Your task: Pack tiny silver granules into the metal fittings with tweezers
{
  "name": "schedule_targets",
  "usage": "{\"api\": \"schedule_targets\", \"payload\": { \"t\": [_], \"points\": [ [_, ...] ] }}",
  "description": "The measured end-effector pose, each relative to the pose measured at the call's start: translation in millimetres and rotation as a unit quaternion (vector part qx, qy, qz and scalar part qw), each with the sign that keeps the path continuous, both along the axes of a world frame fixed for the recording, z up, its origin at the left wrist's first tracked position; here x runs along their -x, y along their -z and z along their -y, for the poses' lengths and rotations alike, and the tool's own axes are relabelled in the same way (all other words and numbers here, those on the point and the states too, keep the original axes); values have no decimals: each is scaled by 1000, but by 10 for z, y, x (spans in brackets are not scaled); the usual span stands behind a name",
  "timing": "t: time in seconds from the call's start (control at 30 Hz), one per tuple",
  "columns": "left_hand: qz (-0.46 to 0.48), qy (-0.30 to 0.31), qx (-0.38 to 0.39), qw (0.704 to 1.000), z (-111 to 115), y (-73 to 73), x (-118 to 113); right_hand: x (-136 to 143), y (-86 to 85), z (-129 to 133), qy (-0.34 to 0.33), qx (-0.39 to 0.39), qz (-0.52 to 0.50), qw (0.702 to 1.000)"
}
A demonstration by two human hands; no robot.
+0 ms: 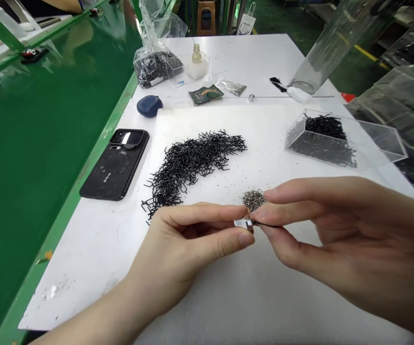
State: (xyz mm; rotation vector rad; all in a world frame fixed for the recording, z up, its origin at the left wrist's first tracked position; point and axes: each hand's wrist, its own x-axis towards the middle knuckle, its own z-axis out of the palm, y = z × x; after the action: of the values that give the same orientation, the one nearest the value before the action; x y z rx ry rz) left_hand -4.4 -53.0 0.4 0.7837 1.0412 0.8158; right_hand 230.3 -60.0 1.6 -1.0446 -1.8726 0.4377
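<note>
Between the thumb and forefinger of my left hand (pixel 192 239) is a small silvery metal block (pixel 243 224). My right hand (pixel 329 230) pinches a thin black bent piece (pixel 266 224), whose inner end meets the block's right side. Whether that end sits inside the block or only touches it, I cannot tell. Just behind my fingertips lies a small heap of tiny metal parts (pixel 253 199), partly hidden by the right fingers. Farther back and left, a curved pile of black bent wire-like pieces (pixel 195 160) spreads over the white sheet.
A black phone (pixel 115 164) and a dark blue case (pixel 149 106) lie left. At right is a clear box of black pieces (pixel 321 139), with a clear tube (pixel 321 57) behind. A bagged black bundle (pixel 156 67), small bottle (pixel 196 53) and green packet (pixel 206 94) stand at the back.
</note>
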Motion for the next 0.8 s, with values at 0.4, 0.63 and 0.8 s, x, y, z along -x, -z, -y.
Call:
{"api": "schedule_targets", "payload": {
  "t": [0.4, 0.63, 0.8],
  "points": [
    [16, 0, -46, 999, 6, 22, -17, 7, -30, -61, -27, 69, -57, 996],
    [7, -4, -53, 999, 22, 7, -7, -16, -81, -114, -75, 99, -91, 988],
    [-1, -6, -54, 999, 18, -5, -11, -13, -93, -107, -83, 98, -92, 987]
  ]
}}
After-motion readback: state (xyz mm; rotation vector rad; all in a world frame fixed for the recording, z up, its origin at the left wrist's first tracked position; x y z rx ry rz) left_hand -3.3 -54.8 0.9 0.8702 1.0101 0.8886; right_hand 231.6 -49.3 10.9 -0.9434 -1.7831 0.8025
